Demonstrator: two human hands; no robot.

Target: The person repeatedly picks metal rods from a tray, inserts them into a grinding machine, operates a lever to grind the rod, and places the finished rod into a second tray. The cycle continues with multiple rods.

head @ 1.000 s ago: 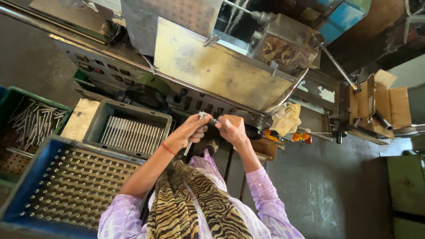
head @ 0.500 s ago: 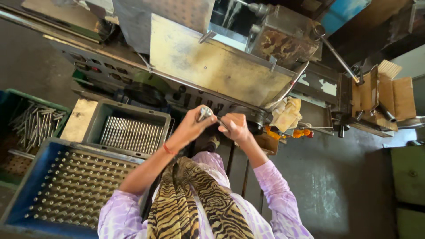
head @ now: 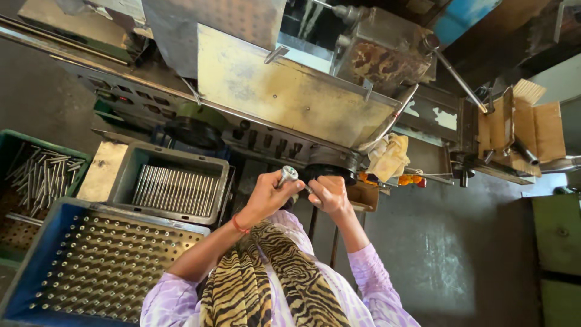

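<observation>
My left hand, with a red thread on the wrist, is shut on a short metal cylindrical part whose round end sticks up above the fingers. My right hand is closed right beside it, fingers meeting the lower end of the same part; what it pinches there is hidden. Both hands are held together in front of a lathe-like machine, just below its dark round chuck. My purple sleeves and a striped scarf fill the bottom of the view.
To the left stand a grey tray of laid-down metal pins, a blue tray with upright pins and a green crate of loose rods. A yellow rag hangs on the machine. A cardboard box sits at right.
Both hands have stayed together on the metal part and sit slightly lower and further right in the view. The view itself has shifted a little.
</observation>
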